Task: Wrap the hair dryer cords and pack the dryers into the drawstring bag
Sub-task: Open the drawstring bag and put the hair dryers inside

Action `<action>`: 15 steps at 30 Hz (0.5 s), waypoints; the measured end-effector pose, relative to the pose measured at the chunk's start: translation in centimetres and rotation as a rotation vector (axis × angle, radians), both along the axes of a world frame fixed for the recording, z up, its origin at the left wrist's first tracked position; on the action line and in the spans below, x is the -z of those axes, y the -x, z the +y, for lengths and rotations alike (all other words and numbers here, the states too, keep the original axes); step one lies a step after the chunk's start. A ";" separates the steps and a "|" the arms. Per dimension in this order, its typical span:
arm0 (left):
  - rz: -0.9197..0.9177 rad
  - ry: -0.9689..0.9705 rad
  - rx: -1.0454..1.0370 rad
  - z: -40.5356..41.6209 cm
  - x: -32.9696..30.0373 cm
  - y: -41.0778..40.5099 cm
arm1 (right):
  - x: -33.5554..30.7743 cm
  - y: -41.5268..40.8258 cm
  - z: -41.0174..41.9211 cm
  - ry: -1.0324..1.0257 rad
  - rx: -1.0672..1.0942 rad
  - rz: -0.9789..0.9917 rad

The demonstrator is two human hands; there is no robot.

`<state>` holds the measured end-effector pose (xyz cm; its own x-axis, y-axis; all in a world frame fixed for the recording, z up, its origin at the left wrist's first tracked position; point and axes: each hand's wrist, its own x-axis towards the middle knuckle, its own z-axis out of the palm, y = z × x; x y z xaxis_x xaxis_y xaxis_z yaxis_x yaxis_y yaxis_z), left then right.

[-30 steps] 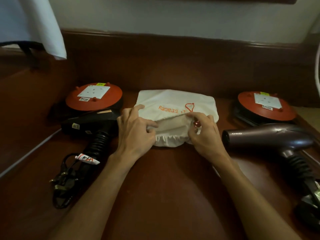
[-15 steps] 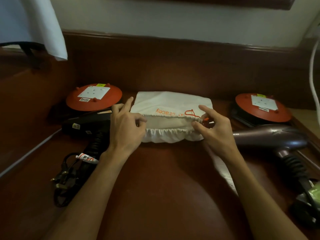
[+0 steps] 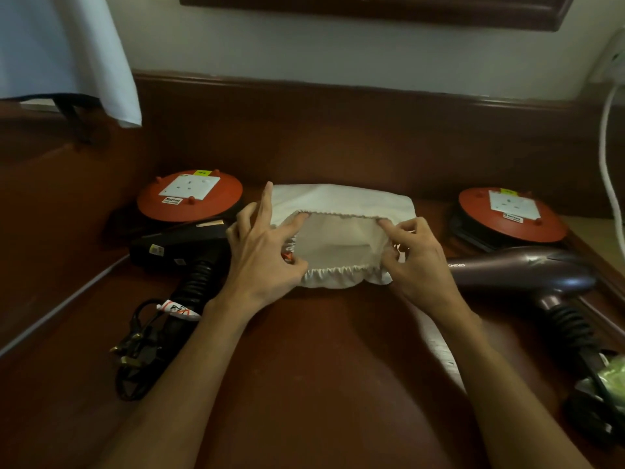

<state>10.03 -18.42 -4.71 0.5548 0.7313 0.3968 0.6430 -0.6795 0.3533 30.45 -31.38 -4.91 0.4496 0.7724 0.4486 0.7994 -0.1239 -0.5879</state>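
Note:
A white drawstring bag (image 3: 341, 201) lies in the middle of the brown table (image 3: 304, 367), its gathered mouth facing me and pulled wide. My left hand (image 3: 260, 252) pinches the mouth's left side; my right hand (image 3: 416, 258) pinches the right side. A black hair dryer (image 3: 182, 248) lies left of the bag, its cord (image 3: 142, 346) bundled near the table's left edge. A dark purple hair dryer (image 3: 527, 272) lies to the right, handle and cord running toward the lower right corner.
Two red round cable reels with white sockets sit at the back, the left reel (image 3: 189, 198) and the right reel (image 3: 510, 211). A white cloth (image 3: 67, 55) hangs at the upper left. A white cable (image 3: 608, 157) runs down the right wall. A dark raised ledge backs the table.
Both hands have pulled the bag's mouth apart, from nearly closed to wide open, and the upper edge has lifted back. The orange print on the bag no longer shows.

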 end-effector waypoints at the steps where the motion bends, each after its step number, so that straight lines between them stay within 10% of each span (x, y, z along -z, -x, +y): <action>1: -0.021 -0.024 -0.007 0.0 0.0 -0.1 | -0.1 0.1 0.0 -0.007 0.005 -0.041; 7: -0.212 -0.131 -0.124 0.2 0.4 -0.4 | -0.5 -0.2 -0.4 -0.123 0.069 -0.082; 15: -0.029 -0.033 -0.028 0.3 0.0 0.3 | -0.6 -0.7 -0.9 -0.168 0.223 -0.206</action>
